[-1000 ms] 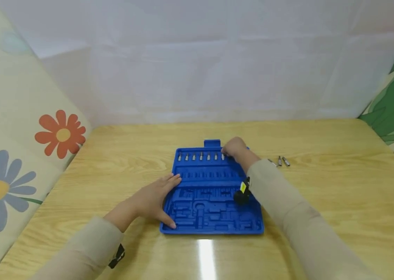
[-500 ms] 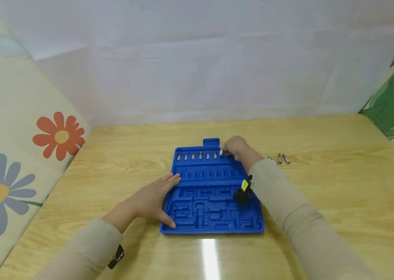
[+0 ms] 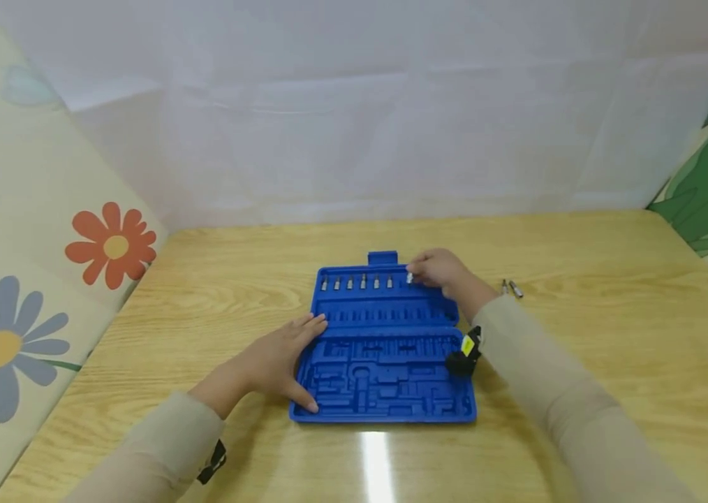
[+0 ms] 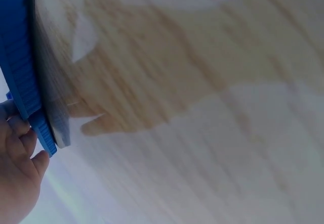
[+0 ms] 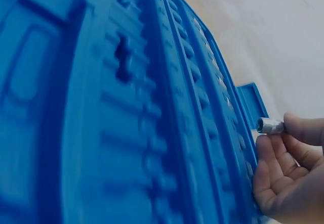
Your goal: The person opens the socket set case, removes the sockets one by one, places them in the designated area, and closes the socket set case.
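An open blue plastic tool case (image 3: 385, 412) lies on the table, its molded slots facing up. My left hand (image 3: 275, 356) rests along the case's left edge, fingers spread, thumb at the near corner; the left wrist view shows its fingers (image 4: 28, 140) against the case side. With thumb and fingertips, my right hand (image 3: 440, 269) pinches a small silver bit socket (image 5: 271, 125) above the right part of the far row. In the right wrist view, its hollow square end points away from the fingers. Several similar silver bit sockets (image 3: 363, 281) stand in that row to the left.
Two loose bit sockets (image 3: 515, 288) lie on the wooden table (image 3: 580, 279) right of the case, partly by the right sleeve. A blue latch tab (image 3: 382, 258) sticks out at the case's far edge. A white sheet (image 3: 354, 140) hangs behind the table.
My right hand has lifted a bit socket from the right end of the far row and shifted slightly right with it. The left hand has stayed on the case edge.
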`<state>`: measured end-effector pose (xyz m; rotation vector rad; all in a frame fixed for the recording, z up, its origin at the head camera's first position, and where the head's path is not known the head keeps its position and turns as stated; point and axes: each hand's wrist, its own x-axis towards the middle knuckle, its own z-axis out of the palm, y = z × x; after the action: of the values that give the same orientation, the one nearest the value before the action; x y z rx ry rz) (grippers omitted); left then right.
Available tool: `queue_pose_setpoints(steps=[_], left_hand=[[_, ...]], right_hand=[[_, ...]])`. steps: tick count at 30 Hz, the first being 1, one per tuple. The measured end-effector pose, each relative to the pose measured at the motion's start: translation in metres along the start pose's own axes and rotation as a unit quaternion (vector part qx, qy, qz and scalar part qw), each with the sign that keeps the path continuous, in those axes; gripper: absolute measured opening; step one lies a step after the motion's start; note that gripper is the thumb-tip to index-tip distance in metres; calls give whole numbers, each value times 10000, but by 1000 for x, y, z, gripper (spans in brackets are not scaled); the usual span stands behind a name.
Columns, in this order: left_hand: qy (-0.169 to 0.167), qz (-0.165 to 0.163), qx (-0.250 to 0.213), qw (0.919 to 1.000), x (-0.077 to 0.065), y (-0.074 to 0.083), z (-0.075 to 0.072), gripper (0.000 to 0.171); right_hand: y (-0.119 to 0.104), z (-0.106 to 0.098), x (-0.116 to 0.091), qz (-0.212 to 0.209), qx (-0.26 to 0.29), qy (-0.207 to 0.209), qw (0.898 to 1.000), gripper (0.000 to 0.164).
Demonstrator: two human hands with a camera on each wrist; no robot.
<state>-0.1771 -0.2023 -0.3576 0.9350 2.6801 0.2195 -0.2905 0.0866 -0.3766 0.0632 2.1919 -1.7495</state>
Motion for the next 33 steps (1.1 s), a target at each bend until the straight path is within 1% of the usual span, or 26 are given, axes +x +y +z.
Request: queue_pose_setpoints(steps=[1, 2, 8, 12, 16, 19, 23, 28, 33], left_hand=[[-7, -13, -1, 10000, 0, 0, 0, 122], [-5, -15, -7, 10000, 0, 1, 0, 122], [-18, -10, -10, 10000, 1, 2, -2, 121], [-64, -56, 21, 10000, 1, 2, -2, 121], [-75, -97, -16, 9999, 0, 1, -1, 121], [-54, -94, -83, 9999, 1, 1, 0, 121], [-17, -41, -104, 9999, 3, 1, 2, 121], [27, -25, -82, 10000, 3, -1, 3, 122], [98, 20, -69, 9999, 4, -3, 3, 123]], right_hand=[[0, -3, -4, 10, 35, -7, 10000, 27], [-11, -4, -19, 226, -92, 106, 9996, 27], [-14, -27, -43, 102, 0, 156, 9998, 23], [-10, -44, -53, -84, -185, 150, 9997, 25], [-5, -60, -62, -246, -702, 214, 9970, 29], [-1, -75, -70, -306, -1058, 383, 9932, 31], [6, -95, -77, -288, -1138, 666, 9908, 32], [14, -115, -81, -288, -1086, 929, 9893, 33], [20, -134, -86, -161, -1386, 1154, 9835, 32]])
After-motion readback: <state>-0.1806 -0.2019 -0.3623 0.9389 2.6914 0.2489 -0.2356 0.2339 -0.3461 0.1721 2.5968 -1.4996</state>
